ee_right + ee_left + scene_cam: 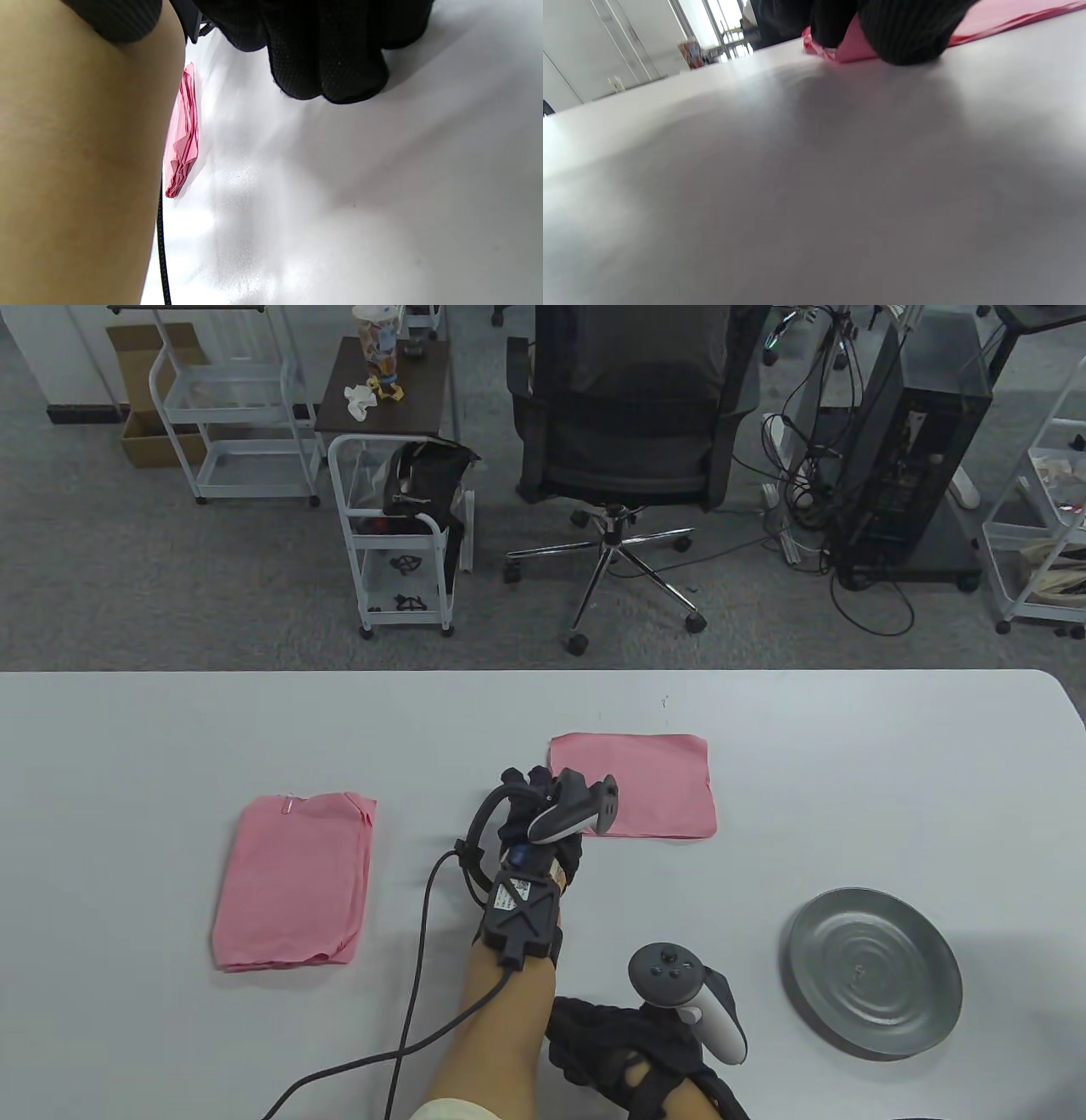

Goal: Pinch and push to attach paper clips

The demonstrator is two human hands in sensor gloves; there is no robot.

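Note:
A flat pink paper stack [645, 785] lies at the table's middle. My left hand [543, 785] reaches its near left corner. In the left wrist view the gloved fingers [903, 38] pinch that pink corner [852, 46] against the table. A second, rumpled pink stack [293, 882] lies to the left with a paper clip [288, 804] on its far edge. My right hand [594, 1039] rests on the table near the front edge, beside my left forearm. Its fingers [331, 72] are loosely curled with nothing visible in them.
A round metal plate [874, 971] sits at the right front and looks bare inside. A black cable [416, 950] trails from my left wrist toward the front edge. Beyond the table's far edge stand an office chair [628, 432] and white carts [399, 543].

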